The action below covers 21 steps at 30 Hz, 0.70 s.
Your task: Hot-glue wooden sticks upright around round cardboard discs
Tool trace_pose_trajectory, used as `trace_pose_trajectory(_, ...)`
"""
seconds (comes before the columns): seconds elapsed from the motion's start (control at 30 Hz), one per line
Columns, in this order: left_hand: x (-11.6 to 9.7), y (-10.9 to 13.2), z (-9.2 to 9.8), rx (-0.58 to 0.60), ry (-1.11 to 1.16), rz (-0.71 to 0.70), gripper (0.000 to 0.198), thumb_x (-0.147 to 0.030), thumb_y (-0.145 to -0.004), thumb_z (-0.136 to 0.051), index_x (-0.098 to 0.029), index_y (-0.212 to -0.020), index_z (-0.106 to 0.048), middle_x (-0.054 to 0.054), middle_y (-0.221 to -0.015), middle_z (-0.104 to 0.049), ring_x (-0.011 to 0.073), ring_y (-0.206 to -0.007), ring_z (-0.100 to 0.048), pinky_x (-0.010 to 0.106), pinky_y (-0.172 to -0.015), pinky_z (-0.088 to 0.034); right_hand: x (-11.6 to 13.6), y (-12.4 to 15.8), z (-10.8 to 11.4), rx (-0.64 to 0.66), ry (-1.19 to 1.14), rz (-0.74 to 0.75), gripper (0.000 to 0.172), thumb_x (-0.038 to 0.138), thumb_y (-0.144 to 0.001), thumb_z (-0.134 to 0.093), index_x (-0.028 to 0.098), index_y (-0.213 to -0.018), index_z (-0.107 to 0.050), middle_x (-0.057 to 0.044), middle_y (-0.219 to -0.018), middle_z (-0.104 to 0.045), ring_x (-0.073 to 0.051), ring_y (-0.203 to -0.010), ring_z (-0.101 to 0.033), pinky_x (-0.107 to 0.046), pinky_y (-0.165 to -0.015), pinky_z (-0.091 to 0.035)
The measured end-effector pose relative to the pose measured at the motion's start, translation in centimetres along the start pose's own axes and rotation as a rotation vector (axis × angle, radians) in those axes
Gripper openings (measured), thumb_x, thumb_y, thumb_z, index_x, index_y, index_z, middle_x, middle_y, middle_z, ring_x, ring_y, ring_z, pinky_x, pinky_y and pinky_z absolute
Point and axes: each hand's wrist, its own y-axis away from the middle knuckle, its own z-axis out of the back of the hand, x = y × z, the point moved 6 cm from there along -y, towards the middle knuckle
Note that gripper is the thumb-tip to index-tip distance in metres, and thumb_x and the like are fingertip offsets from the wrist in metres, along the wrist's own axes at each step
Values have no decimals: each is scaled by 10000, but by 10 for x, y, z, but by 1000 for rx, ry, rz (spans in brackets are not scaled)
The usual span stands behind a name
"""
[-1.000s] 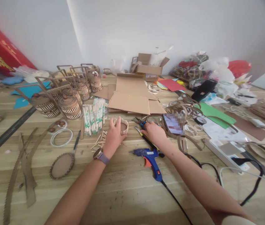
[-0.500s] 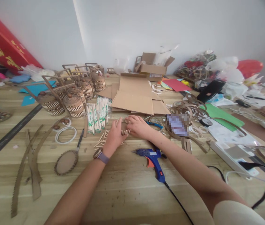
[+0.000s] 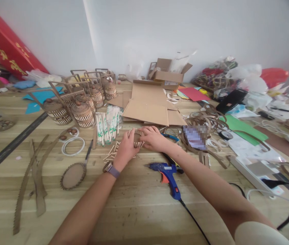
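Brown strips (image 3: 39,199): lying crossed on the worktop (image 3: 124,214), far left.
Edged disc (image 3: 73,175): flat on the worktop, cardboard face up, ridged brown border around it.
White ring (image 3: 73,154): flat, behind the edged disc.
Lidded containers (image 3: 83,115): standing in a cluster at the left rear; tall brown handles, striped walls.
Wrapped sticks (image 3: 106,129): in green-and-white sleeves, between the lidded containers and my working area.
Loose sticks (image 3: 110,153): short, scattered just left of my left hand.
Left hand (image 3: 126,149): thumb and fingers spread around the left side of the stick-walled piece, holding it; watch (image 3: 113,171) on my wrist.
Stick-walled piece (image 3: 137,138): between my two hands, in front of the flat cardboard (image 3: 146,110); round, short sticks lining its rim.
Right hand (image 3: 155,139): fingers bent at the right rim of the stick-walled piece; I cannot tell whether they pinch anything.
Glue gun (image 3: 169,175): on its side beside my right forearm, nozzle pointing left, black cable trailing toward me.
Power strip (image 3: 253,175): far right, cords attached.
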Motion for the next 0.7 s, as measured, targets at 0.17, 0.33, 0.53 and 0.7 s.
trace_pose_trajectory(0.17, -2, 0, 2, -14, -8, 4, 918, -135, -692, -755, -184, -1475, -276, 156, -1268, -462, 332, -1157, -565, 466, -949, -507, -1, 0, 0, 1, -18, -2, 185, 205, -841, -618, 221, -981, -739, -122, -1460, -503, -325, -1345, -396, -527, -1072, -286)
trace_pose_trajectory(0.33, -14, 1, 14, -32, -16, -2, 955, -169, -688, -765, -216, -1492, -250, 115, -1179, -503, 316, -1094, -577, 465, -915, -513, -2, 5, 12, -4, -46, -2, 191, 222, -839, -642, 224, -1012, -722, -113, -1462, -505, -325, -1362, -379, -526, -1077, -293)
trace_pose_trajectory(0.53, -39, 27, 54, -66, -79, -16, 999, -205, -688, -790, -233, -1502, -210, 131, -1189, -511, 327, -1091, -571, 477, -903, -511, 22, 33, 47, -159, -127, -7, 281, 237, -877, -591, 193, -1152, -622, -159, -1486, -455, -328, -1363, -378, -521, -1069, -337)
trace_pose_trajectory(0.7, -36, 90, 84, -53, -85, 108, 1024, -293, -686, -813, -281, -1505, -198, 136, -1246, -481, 332, -1135, -558, 475, -919, -520, 29, 121, 60, -388, -208, -386, 222, 364, -938, -484, 198, -1003, -616, -125, -996, -688, -286, -984, -638, -415, -880, -483)
